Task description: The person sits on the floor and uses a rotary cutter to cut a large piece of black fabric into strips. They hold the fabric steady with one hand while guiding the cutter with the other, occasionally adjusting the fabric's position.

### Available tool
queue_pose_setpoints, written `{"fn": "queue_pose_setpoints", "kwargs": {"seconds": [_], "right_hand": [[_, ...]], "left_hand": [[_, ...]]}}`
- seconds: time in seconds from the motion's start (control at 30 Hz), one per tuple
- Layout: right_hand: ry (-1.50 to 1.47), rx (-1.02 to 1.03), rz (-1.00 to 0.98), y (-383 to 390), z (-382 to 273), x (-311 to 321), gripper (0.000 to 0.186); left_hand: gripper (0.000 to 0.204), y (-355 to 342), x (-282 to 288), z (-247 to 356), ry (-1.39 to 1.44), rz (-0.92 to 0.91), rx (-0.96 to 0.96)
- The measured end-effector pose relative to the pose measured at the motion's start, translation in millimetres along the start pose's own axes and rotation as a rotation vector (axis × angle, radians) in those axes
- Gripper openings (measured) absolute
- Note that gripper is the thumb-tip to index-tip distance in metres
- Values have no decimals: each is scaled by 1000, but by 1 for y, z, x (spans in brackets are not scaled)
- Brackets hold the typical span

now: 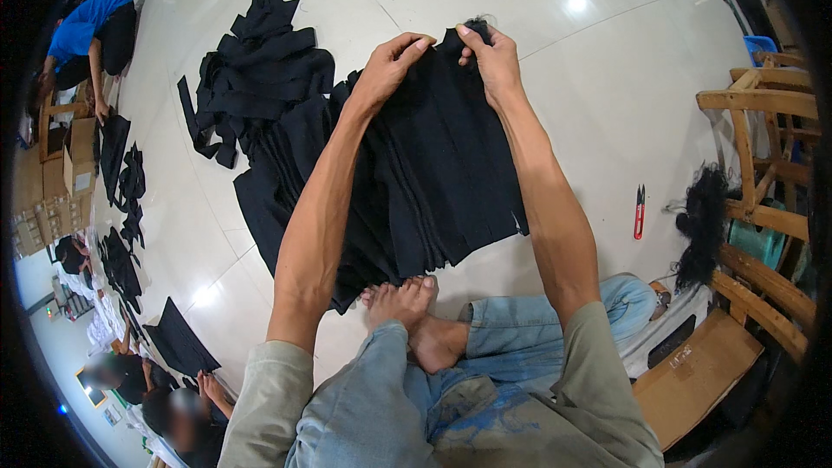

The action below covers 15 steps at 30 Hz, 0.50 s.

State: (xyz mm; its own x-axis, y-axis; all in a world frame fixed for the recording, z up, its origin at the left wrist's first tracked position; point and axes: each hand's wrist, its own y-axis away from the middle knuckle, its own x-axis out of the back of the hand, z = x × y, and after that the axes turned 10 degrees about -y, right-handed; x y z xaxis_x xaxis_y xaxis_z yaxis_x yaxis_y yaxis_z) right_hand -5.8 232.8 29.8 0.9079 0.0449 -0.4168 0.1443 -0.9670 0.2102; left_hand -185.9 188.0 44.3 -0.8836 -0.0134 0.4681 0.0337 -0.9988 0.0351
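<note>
Crossed legs frame the black fabric stack; left hand and right hand pinch its top edge, lifting one piece off the floor.

Left hand, right hand pinching

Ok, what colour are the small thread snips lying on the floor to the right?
Red, with a dark blade end. The thread snips show best in the head view, lying on the white floor.
</note>
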Motion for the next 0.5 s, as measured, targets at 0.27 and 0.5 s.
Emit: {"fn": "queue_pose_setpoints", "kwargs": {"seconds": [0.27, 0.5], "right_hand": [[51, -56, 6, 0, 1, 1, 21], [50, -55, 11, 3, 2, -6, 21]], "left_hand": [[29, -10, -1, 12, -201, -117, 6], [31, -16, 3, -1, -190, -28, 82]]}}
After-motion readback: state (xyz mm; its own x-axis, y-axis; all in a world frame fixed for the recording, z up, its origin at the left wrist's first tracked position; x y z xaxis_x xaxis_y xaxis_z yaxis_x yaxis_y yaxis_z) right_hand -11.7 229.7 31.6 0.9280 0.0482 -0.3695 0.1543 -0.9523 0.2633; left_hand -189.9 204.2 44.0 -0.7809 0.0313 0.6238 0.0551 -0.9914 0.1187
